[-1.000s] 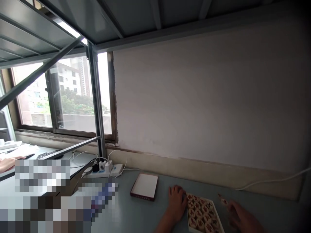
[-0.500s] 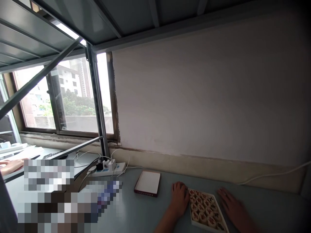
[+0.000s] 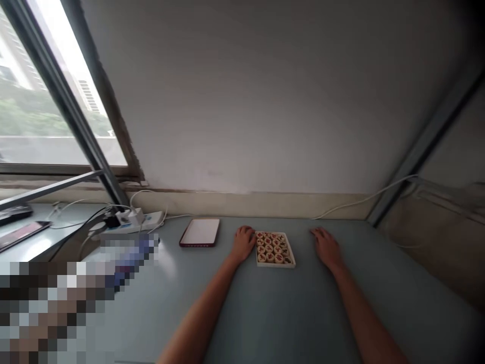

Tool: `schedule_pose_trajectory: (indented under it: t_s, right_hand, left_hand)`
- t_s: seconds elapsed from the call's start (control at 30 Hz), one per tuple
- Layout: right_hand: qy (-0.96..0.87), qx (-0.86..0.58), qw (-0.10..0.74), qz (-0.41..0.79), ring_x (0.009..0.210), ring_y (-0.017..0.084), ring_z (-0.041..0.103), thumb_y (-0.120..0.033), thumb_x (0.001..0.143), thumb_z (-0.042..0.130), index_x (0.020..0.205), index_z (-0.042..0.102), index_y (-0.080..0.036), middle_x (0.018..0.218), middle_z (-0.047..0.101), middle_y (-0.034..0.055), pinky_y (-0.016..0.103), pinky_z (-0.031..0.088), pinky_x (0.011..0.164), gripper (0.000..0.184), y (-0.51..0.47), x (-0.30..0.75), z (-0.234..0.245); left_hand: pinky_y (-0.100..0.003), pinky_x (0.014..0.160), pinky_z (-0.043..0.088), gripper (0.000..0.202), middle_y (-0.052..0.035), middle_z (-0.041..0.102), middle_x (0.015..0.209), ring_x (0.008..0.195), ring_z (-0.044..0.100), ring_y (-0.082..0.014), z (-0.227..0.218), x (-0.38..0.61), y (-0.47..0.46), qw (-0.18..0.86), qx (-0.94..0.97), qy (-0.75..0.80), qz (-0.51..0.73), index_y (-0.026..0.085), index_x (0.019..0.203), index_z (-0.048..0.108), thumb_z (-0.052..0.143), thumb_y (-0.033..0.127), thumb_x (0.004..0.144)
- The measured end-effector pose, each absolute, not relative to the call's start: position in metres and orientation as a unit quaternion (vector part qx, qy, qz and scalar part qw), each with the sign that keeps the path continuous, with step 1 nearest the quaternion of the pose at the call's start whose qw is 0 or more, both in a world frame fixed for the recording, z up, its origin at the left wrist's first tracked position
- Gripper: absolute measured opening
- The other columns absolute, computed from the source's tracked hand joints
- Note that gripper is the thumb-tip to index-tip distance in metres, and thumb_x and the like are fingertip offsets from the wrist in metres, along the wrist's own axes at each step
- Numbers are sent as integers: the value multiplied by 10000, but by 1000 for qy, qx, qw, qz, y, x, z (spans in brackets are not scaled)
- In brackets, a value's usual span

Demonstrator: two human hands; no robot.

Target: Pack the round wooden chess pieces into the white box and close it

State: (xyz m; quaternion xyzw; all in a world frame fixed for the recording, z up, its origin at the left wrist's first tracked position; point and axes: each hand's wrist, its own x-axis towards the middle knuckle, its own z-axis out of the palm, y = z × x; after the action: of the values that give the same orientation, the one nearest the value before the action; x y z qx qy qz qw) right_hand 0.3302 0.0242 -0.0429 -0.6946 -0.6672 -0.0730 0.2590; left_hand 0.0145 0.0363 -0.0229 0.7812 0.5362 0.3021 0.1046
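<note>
A shallow white box (image 3: 276,265) of round xiangqi pieces (image 3: 269,248) with red and dark characters lies flat on the grey-green table (image 3: 273,313). Just off its left edge rests my left hand (image 3: 243,243), fingers loosely bent and pointing forward; its thumb side is close to or touching the box, but it grips nothing. To the right of the box, with a gap between, my right hand (image 3: 326,247) lies palm down on the table. Its fingers stretch forward and hold nothing. Farther left lies a box lid (image 3: 200,233), dark red outside and white inside, open side up.
A white power strip (image 3: 151,221) with plugs and cables stands at the back left. Behind the table rises a wall (image 3: 242,126). Metal bed posts (image 3: 76,108) flank both sides. A pixelated area covers the lower left; a phone (image 3: 25,232) lies on the neighbouring table.
The view has swung right and down. My right hand has moved away from the box's right side, widening the gap. My left hand stays by the left edge.
</note>
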Motion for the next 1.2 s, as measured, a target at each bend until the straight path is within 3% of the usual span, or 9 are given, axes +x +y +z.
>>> schedule_pose_trajectory:
  t_s: [0.07, 0.2, 0.3, 0.63, 0.77, 0.87, 0.93, 1.07, 1.2]
  right_hand:
    - [-668, -687, 266, -103, 1236, 322, 320, -324, 837, 316, 1198, 522, -260, 1375, 341, 87, 571, 262, 965, 420, 18, 311, -25]
    - [-809, -537, 238, 14, 1239, 231, 338, -323, 871, 343, 1239, 460, -369, 1368, 372, -9, 419, 310, 991, 389, 7, 268, 2]
    - [-849, -477, 216, 73, 1191, 207, 399, -243, 868, 355, 1215, 473, -395, 1313, 446, -46, 380, 324, 977, 396, 0, 247, 8]
    - [-781, -547, 301, 30, 989, 186, 519, -353, 855, 426, 1052, 564, -244, 1054, 609, 36, 363, 332, 908, 264, 9, 255, 1]
    - [-730, -625, 269, -58, 955, 224, 522, -297, 858, 417, 1071, 562, -229, 988, 635, 57, 465, 258, 939, 267, 18, 282, -11]
    - [-700, -660, 251, -105, 1033, 257, 477, -205, 850, 396, 1012, 595, -221, 1086, 603, 80, 557, 176, 954, 257, 20, 295, -14]
    - [-700, -652, 268, -109, 1108, 260, 425, -168, 837, 394, 1039, 594, -226, 1209, 529, 84, 551, 185, 960, 290, 17, 294, -7]
    - [-809, -527, 257, 43, 1095, 210, 449, -212, 822, 460, 1108, 577, -299, 1200, 532, 28, 421, 304, 945, 321, 1, 270, 15]
    - [-844, -456, 221, 173, 1033, 190, 505, -239, 788, 533, 1052, 606, -302, 1133, 583, 2, 350, 349, 902, 281, -11, 247, 23]
  left_hand:
    - [-392, 959, 345, 262, -62, 525, 1140, 1100, 416, -219, -26, 13, 41, 116, 784, 525, 309, 199, 1009, 607, 433, 308, 846]
    - [-408, 968, 345, 245, -62, 530, 1144, 1122, 410, -227, -26, 12, 44, 125, 798, 492, 324, 207, 975, 635, 478, 314, 820]
    - [-400, 975, 345, 237, -63, 536, 1139, 1129, 409, -226, -23, 13, 42, 129, 811, 468, 328, 209, 956, 648, 492, 316, 812]
    - [-382, 981, 350, 229, -65, 549, 1109, 1108, 431, -212, -20, 15, 41, 137, 818, 457, 323, 192, 957, 632, 484, 295, 815]
    - [-380, 985, 344, 223, -55, 552, 1106, 1105, 432, -208, -21, 16, 41, 135, 818, 462, 315, 200, 958, 626, 475, 291, 821]
    - [-377, 984, 344, 226, -51, 550, 1110, 1103, 429, -205, -22, 16, 41, 131, 818, 466, 312, 198, 963, 619, 469, 296, 826]
    - [-377, 983, 345, 228, -46, 549, 1109, 1105, 427, -204, -22, 16, 41, 131, 818, 466, 311, 203, 968, 614, 463, 304, 829]
    - [-372, 978, 347, 232, -47, 548, 1111, 1115, 419, -202, -20, 16, 37, 131, 816, 470, 309, 202, 978, 605, 455, 304, 834]
    - [-374, 975, 347, 246, -53, 547, 1116, 1122, 413, -206, -18, 17, 35, 130, 815, 476, 304, 196, 990, 597, 448, 321, 839]
